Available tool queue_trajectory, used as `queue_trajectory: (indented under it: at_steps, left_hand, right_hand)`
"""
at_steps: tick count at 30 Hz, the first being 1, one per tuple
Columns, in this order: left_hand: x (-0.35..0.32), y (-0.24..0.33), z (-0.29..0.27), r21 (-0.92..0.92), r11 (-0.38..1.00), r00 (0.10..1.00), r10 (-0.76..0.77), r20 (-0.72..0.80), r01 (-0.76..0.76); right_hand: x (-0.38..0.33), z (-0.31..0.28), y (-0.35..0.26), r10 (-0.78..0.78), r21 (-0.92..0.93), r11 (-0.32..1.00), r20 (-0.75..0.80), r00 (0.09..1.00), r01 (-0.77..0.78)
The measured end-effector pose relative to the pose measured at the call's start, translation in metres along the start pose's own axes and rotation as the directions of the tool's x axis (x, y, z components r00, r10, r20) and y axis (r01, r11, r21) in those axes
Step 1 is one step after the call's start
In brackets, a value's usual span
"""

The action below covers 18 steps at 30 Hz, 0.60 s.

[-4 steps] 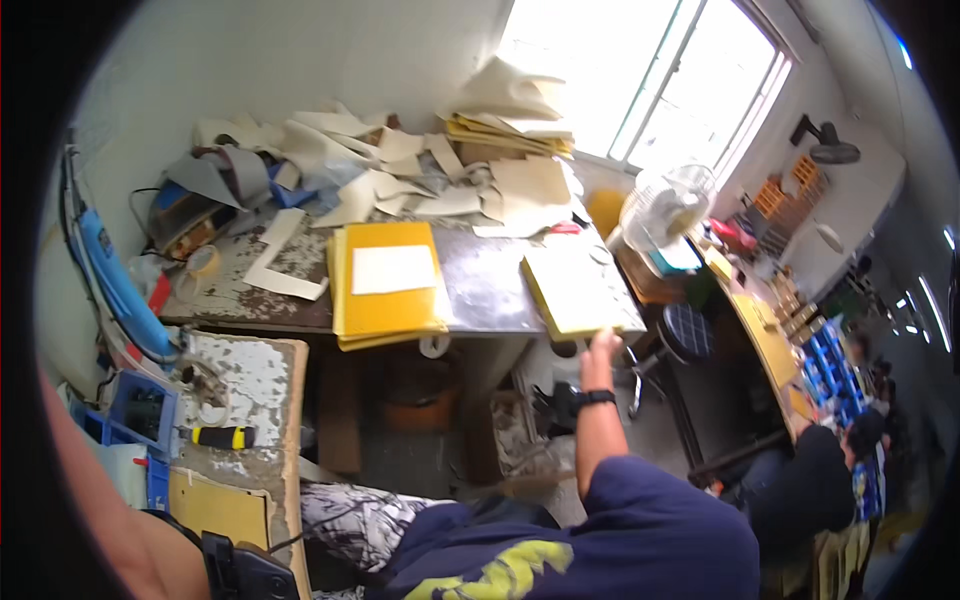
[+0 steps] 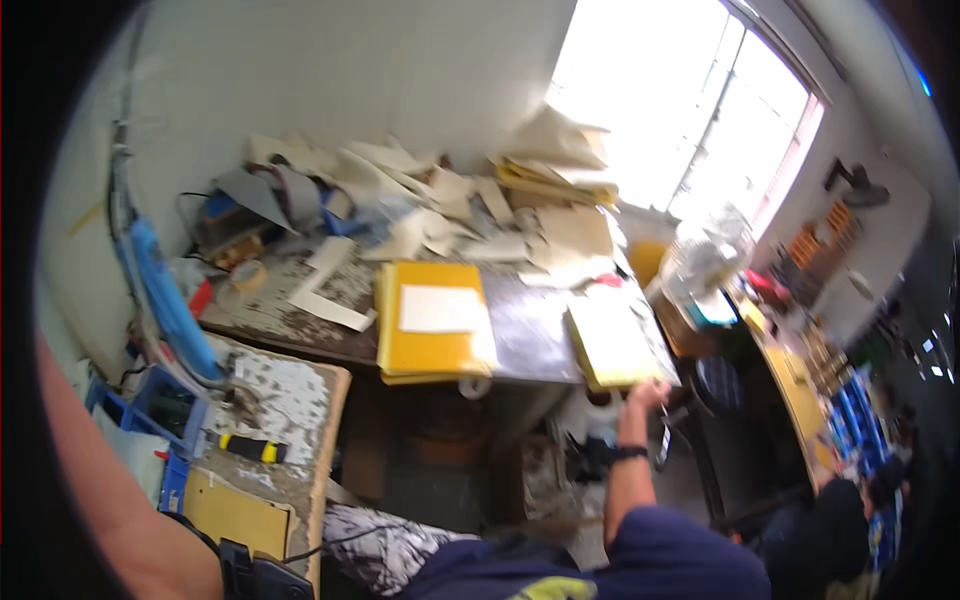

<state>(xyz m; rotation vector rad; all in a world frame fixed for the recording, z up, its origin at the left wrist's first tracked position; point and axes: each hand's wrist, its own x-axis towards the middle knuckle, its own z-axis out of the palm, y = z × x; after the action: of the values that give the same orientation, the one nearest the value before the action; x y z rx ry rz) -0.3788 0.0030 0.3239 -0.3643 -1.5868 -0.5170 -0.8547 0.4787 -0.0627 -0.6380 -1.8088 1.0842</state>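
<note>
My right hand (image 2: 648,393) is at the near edge of a stack of pale yellow sheets (image 2: 615,340) on the right end of the worktable. A black band circles that wrist. Its fingers look bent and blurred, so I cannot tell whether they grip the stack or only touch it. My left arm (image 2: 115,480) runs up the left rim of the picture, and its hand is out of sight. Left of the pale stack lies a thicker pile of deep yellow sheets (image 2: 430,350), topped by a white rectangular piece (image 2: 438,308).
Cream offcuts (image 2: 400,190) heap along the wall behind. A side bench (image 2: 290,400) at left holds a yellow-black handled tool (image 2: 252,448) and a yellow sheet (image 2: 235,512). To the right are a fan (image 2: 705,260), a dark stool (image 2: 718,385) and another person (image 2: 820,530).
The whole view has shifted, so the table sits lower and farther right in it. My right hand stays by the pale stack's near edge; its fingers look more bent than before.
</note>
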Motion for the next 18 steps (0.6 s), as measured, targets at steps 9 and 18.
queue_trajectory:
  at_steps: [9,18]
  left_hand:
    - [0.010,0.035,-0.045,0.331,0.935,0.969,0.187,-0.165,-0.124]
    - [0.004,0.034,-0.026,0.288,0.949,0.961,0.190,-0.202,-0.127]
  right_hand:
    - [-0.105,-0.062,-0.158,-0.323,0.523,0.850,0.438,0.839,0.055]
    - [-0.205,-0.017,-0.177,-0.368,0.444,0.891,0.831,0.417,-0.098]
